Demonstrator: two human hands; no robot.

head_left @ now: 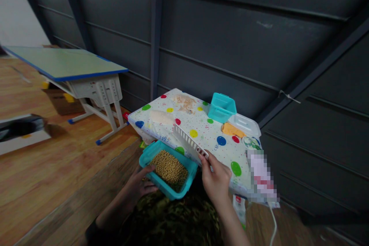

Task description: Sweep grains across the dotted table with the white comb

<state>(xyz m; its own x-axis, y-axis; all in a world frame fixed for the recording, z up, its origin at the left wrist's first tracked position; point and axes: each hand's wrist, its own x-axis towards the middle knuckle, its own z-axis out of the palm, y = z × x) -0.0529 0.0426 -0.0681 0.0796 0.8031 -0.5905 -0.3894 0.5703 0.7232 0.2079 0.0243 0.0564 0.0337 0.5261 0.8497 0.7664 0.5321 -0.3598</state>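
Observation:
My left hand (142, 181) is closed on the left end of a teal plastic container (165, 190), its thumb over the rim and its fingers underneath. Yellow soybeans (168, 165) fill much of this container, with smaller green beans (181, 184) showing at its lower right. In my right hand (216, 176) is a white slotted plastic piece (187, 141), gripped at its near end between thumb and fingers. The piece is tilted on edge beyond the container, over the table's near side. Whether it touches the tabletop I cannot tell.
A balloon-print cloth covers the table (201, 134). On it are a white powdery heap (162, 117), a pale crumbly heap (184, 102), a second teal container (221, 108), a clear lid (246, 123) and an orange cloth (232, 129). A green-topped desk (66, 63) stands left.

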